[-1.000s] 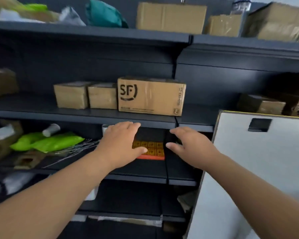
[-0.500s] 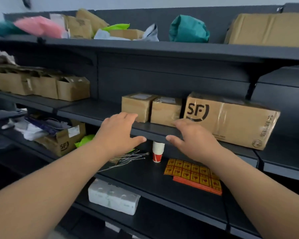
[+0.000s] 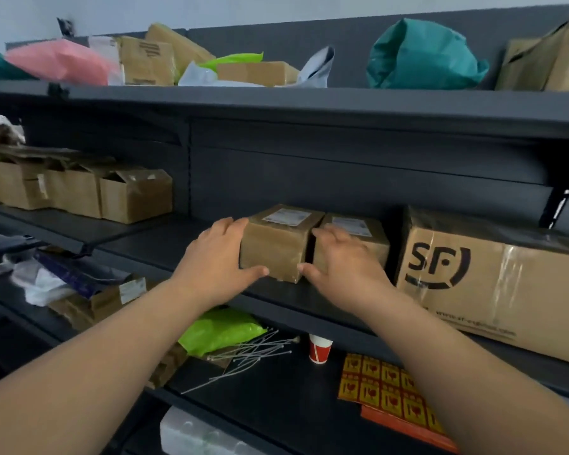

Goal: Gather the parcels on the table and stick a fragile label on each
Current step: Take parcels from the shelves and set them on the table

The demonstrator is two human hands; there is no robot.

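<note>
Two bare forearms reach into a dark grey metal shelf unit (image 3: pixel 309 103) stacked with parcels. On the lower shelf, nearest the camera, lie a white foam block (image 3: pixel 191 435) and a sheet of labels (image 3: pixel 391 389), a grid of yellow squares each printed with a red mark, resting on an orange backing. Behind them stand a red-and-white paper cup (image 3: pixel 319 349), a loose bundle of cable ties (image 3: pixel 250 353) and a bright green bag (image 3: pixel 220 330). One shelf up, the left hand (image 3: pixel 217 261) and the right hand (image 3: pixel 345 264) clasp a small box (image 3: pixel 276 247) between them: the left fingers wrap its left side, the right fingers reach into the gap on its right, and both thumbs press its front near the bottom. The box sits on the shelf, touching a second small box (image 3: pixel 368 234); each carries a white shipping label on top, the print too small to read. Just to the right stands a large carton (image 3: pixel 490 280) marked "SF" in black, with a blurred line of print along its lower edge. Further left, open cardboard boxes (image 3: pixel 135 195) line the same level. The top shelf holds a teal bag (image 3: pixel 421 57), a pink bag (image 3: pixel 60 64) and more brown parcels against a pale wall (image 3: pixel 178 8).
</note>
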